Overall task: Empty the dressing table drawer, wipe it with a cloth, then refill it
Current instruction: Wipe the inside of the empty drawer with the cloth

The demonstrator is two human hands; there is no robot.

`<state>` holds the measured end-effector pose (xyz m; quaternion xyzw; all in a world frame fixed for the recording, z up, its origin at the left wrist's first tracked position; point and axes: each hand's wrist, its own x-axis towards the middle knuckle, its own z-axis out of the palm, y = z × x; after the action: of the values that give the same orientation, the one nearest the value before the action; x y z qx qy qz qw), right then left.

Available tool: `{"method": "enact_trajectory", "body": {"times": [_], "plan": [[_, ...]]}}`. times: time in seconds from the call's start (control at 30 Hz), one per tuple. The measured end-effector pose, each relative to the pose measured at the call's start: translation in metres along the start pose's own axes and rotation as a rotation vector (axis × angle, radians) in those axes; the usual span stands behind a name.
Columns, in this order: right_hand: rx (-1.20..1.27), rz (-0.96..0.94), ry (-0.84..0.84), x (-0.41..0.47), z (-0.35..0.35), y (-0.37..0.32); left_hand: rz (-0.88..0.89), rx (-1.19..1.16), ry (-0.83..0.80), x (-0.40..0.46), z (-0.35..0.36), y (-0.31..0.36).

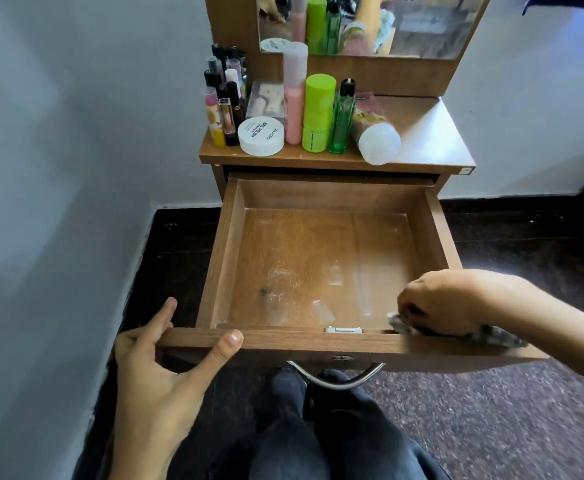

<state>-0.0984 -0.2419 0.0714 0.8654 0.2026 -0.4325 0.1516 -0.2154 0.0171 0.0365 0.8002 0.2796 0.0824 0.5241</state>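
Note:
The wooden drawer (224, 258) of the dressing table stands pulled out, with nothing in it and pale smears on its floor. My left hand (159, 375) grips the front panel at its left end, thumb on the top edge and fingers around the corner. My right hand (446, 303) is closed on a grey patterned cloth (498, 336), pressed onto the front rim at the drawer's near right corner. The cosmetics stand on the table top (432, 140): a white round jar (261, 136), a pink bottle (294, 98), a lime green container (318, 112), a green glass bottle (342, 123), a lying tube (375, 133) and several lipsticks (223, 105).
A mirror (370, 22) rises behind the table top. A grey wall lies close on the left. A curved metal handle (335, 377) hangs under the drawer front, just above my knees (318, 427) in dark trousers. Dark speckled floor (491, 410) spreads to the right.

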Motion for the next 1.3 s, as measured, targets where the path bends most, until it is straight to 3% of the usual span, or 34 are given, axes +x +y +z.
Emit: {"method": "enact_trajectory", "body": {"times": [0.13, 0.23, 0.33, 0.4, 0.6, 0.8, 0.93, 1.0, 1.13, 1.3], "plan": [[-0.122, 0.027, -0.168, 0.019, -0.015, -0.023, -0.003, 0.01, -0.009, 0.0, -0.001, 0.002], [-0.047, -0.087, -0.051, 0.029, -0.019, -0.016, 0.013, 0.004, -0.013, -0.001, -0.001, 0.002], [0.201, -0.292, 0.18, 0.026, -0.013, -0.012, 0.023, -0.001, -0.007, -0.001, -0.001, 0.001], [0.3, -0.335, 0.211, 0.017, -0.009, -0.003, 0.034, 0.003, -0.002, -0.001, -0.001, 0.0], [-0.139, -0.036, -0.075, 0.017, -0.009, -0.002, 0.035, -0.001, 0.004, 0.001, 0.0, -0.002], [-0.134, -0.023, -0.089, 0.024, -0.011, -0.003, 0.042, -0.009, -0.006, 0.0, 0.0, -0.002], [-0.196, -0.005, -0.212, 0.025, -0.013, -0.009, 0.048, -0.009, -0.006, 0.0, -0.001, -0.002], [-0.083, -0.118, -0.118, 0.032, -0.018, -0.011, 0.05, -0.009, -0.006, 0.001, -0.001, -0.002], [0.386, -0.436, 0.22, 0.045, -0.019, -0.014, 0.043, 0.0, 0.002, 0.0, 0.001, -0.002], [0.502, -0.686, 0.361, 0.065, -0.026, -0.054, 0.043, 0.018, 0.005, -0.001, -0.001, -0.002]]}}
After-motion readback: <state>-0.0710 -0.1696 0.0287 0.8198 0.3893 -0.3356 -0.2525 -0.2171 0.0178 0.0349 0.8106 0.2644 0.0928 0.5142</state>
